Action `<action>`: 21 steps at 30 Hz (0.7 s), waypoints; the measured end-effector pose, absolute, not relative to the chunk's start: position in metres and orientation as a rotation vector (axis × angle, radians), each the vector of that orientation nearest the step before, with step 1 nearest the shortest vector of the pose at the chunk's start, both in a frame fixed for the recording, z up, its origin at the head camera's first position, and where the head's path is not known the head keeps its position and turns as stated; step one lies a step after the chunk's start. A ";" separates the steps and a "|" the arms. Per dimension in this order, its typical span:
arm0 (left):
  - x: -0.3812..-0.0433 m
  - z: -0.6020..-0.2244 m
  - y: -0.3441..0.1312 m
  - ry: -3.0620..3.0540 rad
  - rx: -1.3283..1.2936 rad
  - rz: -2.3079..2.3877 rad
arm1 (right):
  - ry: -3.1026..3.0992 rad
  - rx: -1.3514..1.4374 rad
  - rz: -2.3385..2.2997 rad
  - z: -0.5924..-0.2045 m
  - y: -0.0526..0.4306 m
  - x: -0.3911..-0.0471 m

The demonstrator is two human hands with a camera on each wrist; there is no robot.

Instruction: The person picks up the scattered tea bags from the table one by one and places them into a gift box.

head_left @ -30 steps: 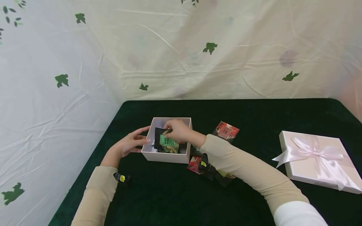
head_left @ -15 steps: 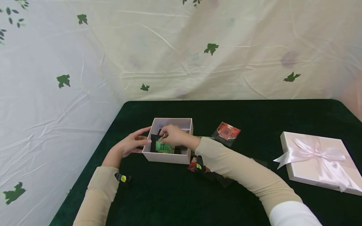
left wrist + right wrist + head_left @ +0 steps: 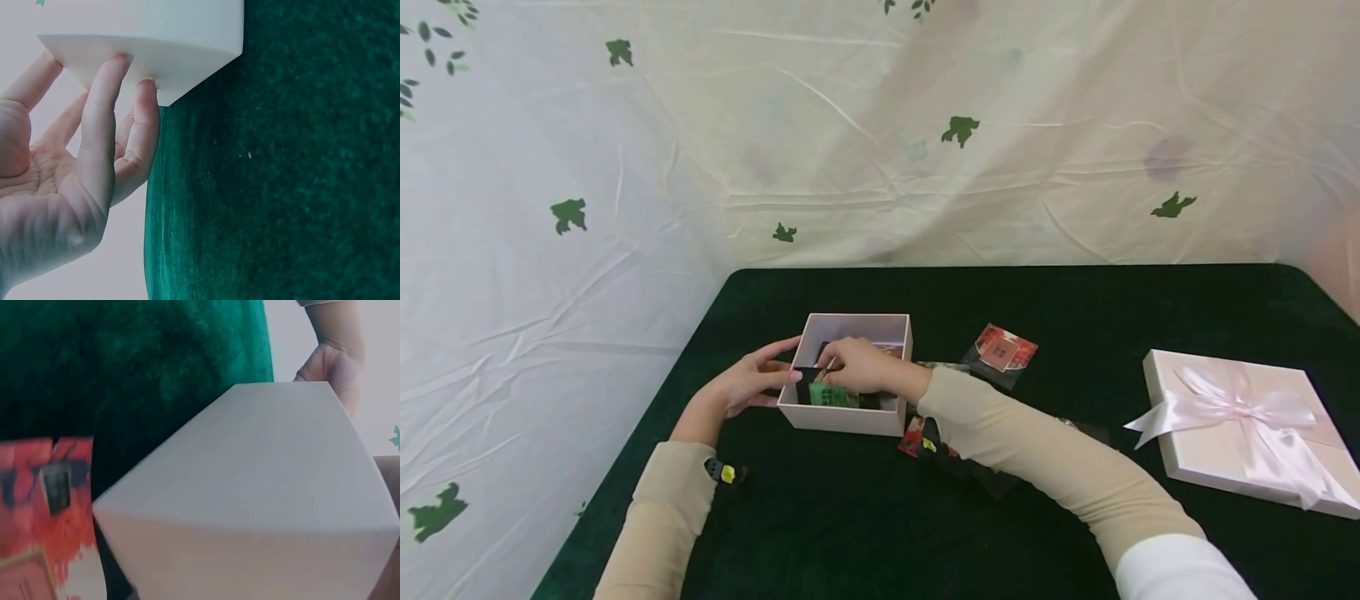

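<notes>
An open pale pink box (image 3: 842, 418) stands on the dark green table. My left hand (image 3: 747, 383) is at the box's left side; in the left wrist view its spread fingers (image 3: 103, 125) touch the outer wall. My right hand (image 3: 861, 365) reaches down inside the box, its thumb and forefinger pinching the top of a black packet with a green label (image 3: 831, 395). That packet leans near the front wall, partly covered by the hand. Other dark contents lie behind it, mostly hidden. In the right wrist view, the box wall (image 3: 262, 462) hides the right fingers.
Right of the box lie several black packets, one with a red top (image 3: 1000, 350), others partly under the right sleeve (image 3: 1030, 442). A pale pink box lid with a satin bow (image 3: 1243, 417) rests at the table's right. Behind hangs a white cloth (image 3: 850, 150) with green leaf prints.
My right hand has lowered the green-labelled packet deeper into the box, shifting it leftward and toward the front wall. My left hand stays at the box's side.
</notes>
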State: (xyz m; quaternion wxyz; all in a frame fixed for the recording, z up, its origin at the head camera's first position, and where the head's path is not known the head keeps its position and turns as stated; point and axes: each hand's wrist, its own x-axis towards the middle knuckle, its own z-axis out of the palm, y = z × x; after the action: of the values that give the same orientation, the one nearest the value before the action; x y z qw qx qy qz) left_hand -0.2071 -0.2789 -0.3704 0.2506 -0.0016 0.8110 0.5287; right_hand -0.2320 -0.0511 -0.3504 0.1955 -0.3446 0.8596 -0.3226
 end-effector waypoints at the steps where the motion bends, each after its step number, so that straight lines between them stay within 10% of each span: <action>1: -0.207 -0.371 -0.279 2.206 -0.003 1.440 | 2.419 -0.971 -0.908 -0.350 -0.050 -0.232; 21: -0.208 -0.374 -0.279 2.174 -0.031 1.464 | 2.538 -0.963 -1.238 -0.322 -0.013 -0.224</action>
State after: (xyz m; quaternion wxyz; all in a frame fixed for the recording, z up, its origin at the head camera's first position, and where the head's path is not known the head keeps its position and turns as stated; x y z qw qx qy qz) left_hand -0.2082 -0.2791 -0.3739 0.2575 -0.0113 0.8014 0.5397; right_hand -0.2240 -0.0125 -0.3221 0.0789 -0.3217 0.8481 -0.4135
